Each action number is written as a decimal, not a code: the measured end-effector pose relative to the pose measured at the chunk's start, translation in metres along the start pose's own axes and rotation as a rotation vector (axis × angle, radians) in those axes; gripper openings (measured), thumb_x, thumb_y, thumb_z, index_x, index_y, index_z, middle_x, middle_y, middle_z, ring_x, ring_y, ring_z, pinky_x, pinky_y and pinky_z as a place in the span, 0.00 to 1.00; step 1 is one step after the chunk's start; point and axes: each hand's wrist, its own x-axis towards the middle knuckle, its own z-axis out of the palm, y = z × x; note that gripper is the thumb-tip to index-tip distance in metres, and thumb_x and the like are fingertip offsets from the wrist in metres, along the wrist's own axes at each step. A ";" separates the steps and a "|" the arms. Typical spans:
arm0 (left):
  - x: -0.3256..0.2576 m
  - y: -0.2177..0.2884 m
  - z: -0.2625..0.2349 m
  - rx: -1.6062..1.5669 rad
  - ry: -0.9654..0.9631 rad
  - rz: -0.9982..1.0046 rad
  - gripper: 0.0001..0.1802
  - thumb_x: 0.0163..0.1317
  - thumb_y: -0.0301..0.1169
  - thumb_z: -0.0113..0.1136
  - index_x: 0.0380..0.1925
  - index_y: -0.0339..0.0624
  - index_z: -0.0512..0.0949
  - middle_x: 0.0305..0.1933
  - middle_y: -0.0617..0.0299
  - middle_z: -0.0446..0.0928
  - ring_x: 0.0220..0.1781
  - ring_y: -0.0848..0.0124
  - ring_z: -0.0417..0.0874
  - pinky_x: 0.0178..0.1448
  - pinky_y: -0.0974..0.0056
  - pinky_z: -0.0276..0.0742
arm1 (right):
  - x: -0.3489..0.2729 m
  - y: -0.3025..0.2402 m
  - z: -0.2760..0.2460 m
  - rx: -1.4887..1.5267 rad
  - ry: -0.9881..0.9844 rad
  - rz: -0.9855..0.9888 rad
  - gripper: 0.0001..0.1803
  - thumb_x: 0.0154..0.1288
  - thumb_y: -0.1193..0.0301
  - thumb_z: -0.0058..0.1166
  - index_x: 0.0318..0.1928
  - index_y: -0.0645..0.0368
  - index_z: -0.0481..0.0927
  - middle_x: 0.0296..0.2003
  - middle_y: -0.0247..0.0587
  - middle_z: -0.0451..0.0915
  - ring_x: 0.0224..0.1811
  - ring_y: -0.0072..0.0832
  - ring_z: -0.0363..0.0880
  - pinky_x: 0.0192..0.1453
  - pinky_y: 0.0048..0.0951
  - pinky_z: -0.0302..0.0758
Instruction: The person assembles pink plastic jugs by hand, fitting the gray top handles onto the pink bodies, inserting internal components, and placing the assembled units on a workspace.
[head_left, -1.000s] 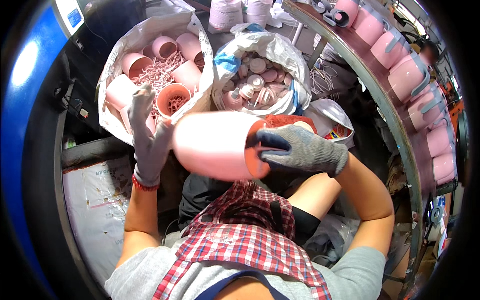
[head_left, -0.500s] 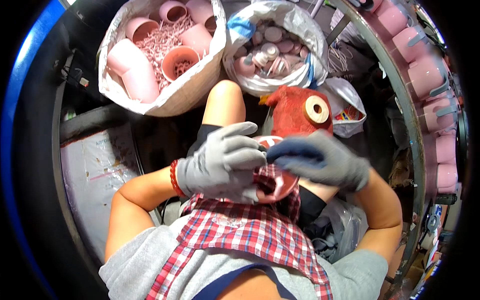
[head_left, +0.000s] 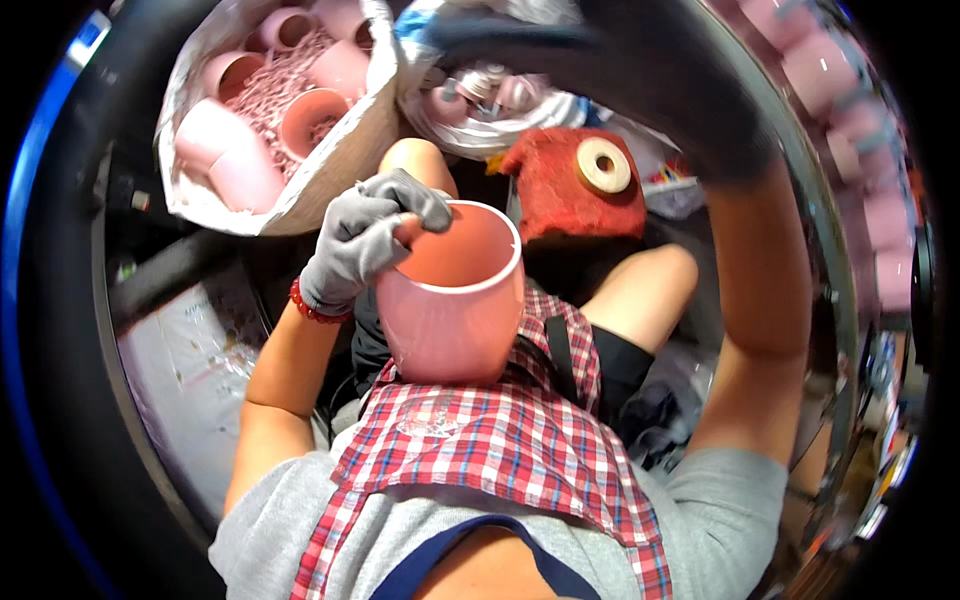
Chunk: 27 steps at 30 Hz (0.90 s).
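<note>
My left hand (head_left: 370, 235), in a grey glove, grips the rim of a pink plastic pot (head_left: 455, 325) at its left side. The pot stands upright over my lap, mouth facing up, with a white edge and a bare-looking inside. Raised far forward and to the right, my gloved right hand (head_left: 660, 85) is dark and smeared by motion. It passes above the white bag (head_left: 480, 140) of small pink and white parts; whether its fingers hold anything cannot be made out.
A large white sack (head_left: 350, 165) at the far left holds pink pots and pink shavings. Beyond my knees sits a red block (head_left: 570, 210) with a tape roll (head_left: 604, 165) on it. Pink pieces (head_left: 820, 75) line a metal frame at right. A plastic-wrapped stack (head_left: 190, 390) lies left.
Both hands were together over a pink piece at my lap. Now the left holds the pot up by its rim, and the right has swung up and forward. The view has shifted too.
</note>
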 end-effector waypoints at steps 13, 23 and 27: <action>0.023 -0.134 0.032 -0.463 -0.136 -0.519 0.24 0.60 0.46 0.55 0.50 0.42 0.71 0.57 0.54 0.70 0.58 0.60 0.71 0.62 0.56 0.67 | -0.382 -0.037 -0.098 0.396 -0.025 1.417 0.23 0.65 0.64 0.54 0.58 0.57 0.73 0.54 0.43 0.75 0.55 0.28 0.74 0.58 0.26 0.71; 0.036 -0.118 -0.018 -0.649 -0.155 -0.718 0.45 0.57 0.62 0.51 0.58 0.31 0.66 0.61 0.49 0.69 0.63 0.58 0.69 0.67 0.54 0.62 | -0.614 -0.191 0.000 -0.448 -1.251 1.541 0.28 0.59 0.60 0.51 0.61 0.49 0.70 0.62 0.45 0.66 0.64 0.45 0.63 0.67 0.50 0.60; 0.021 -0.066 0.028 -0.037 -0.296 -0.517 0.63 0.43 0.64 0.65 0.68 0.31 0.50 0.69 0.49 0.58 0.69 0.58 0.61 0.70 0.55 0.56 | -0.677 -0.167 0.050 -0.316 -1.157 1.096 0.25 0.63 0.63 0.43 0.61 0.52 0.70 0.67 0.47 0.59 0.71 0.50 0.48 0.72 0.54 0.44</action>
